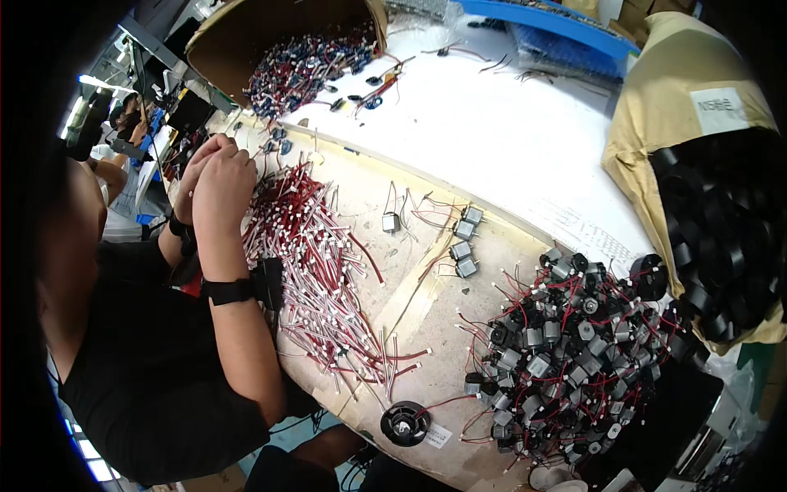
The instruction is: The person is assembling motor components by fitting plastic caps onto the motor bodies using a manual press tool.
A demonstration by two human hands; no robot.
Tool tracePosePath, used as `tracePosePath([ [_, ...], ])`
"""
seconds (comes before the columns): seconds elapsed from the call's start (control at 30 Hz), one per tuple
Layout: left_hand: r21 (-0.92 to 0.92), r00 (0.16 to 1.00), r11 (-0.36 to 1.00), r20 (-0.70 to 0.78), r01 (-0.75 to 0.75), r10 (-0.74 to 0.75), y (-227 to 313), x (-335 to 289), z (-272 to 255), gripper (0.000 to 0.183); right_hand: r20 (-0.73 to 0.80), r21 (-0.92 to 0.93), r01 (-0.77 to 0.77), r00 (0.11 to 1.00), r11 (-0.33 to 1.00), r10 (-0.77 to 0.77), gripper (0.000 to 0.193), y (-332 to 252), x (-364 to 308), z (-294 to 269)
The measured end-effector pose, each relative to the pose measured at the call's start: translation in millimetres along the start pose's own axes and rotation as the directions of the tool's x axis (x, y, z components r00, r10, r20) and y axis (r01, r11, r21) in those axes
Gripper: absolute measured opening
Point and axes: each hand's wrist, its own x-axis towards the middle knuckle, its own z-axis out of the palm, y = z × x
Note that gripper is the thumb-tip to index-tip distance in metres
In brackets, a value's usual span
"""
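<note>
Neither of my hands shows in the head view. Nearest to the lower edge lies a round black part (pixel 406 423) with a shiny centre and a red wire, beside a small white label (pixel 437 435). A big heap of small silver motors (pixel 539 366) with black round parts and red wires covers the right of the table. Several loose motors (pixel 464 251) stand mid-table, and one more motor (pixel 391 222) sits left of them. Red and white wires with white connectors (pixel 320 287) form a long pile at the left.
A co-worker in black sits at the left, both hands (pixel 220 176) together above the wire pile. Behind stands a cardboard box (pixel 283 25) spilling small blue wired parts (pixel 307 70). A brown paper bag (pixel 656 90) of black round parts (pixel 713 238) is at right; a blue tray (pixel 557 29) lies far back.
</note>
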Motion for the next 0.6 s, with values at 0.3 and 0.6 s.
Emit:
tracePosePath([
  [0.3, 0.572, 0.940, -0.813, 0.209, 0.108, 0.272, -13.2, 12.6, 117.7, 0.010, 0.008, -0.157, -0.089, 0.996, 0.984, 0.091, 0.030, -23.1, -30.6, -6.3],
  [0.6, 0.780, 0.992, -0.622, 0.008, 0.073, 0.127, -84.4, -41.8, 150.2, 0.015, -0.098, -0.200, 0.109, 0.987, 0.974, -0.131, 0.032, 3.2, -17.0, 9.5],
])
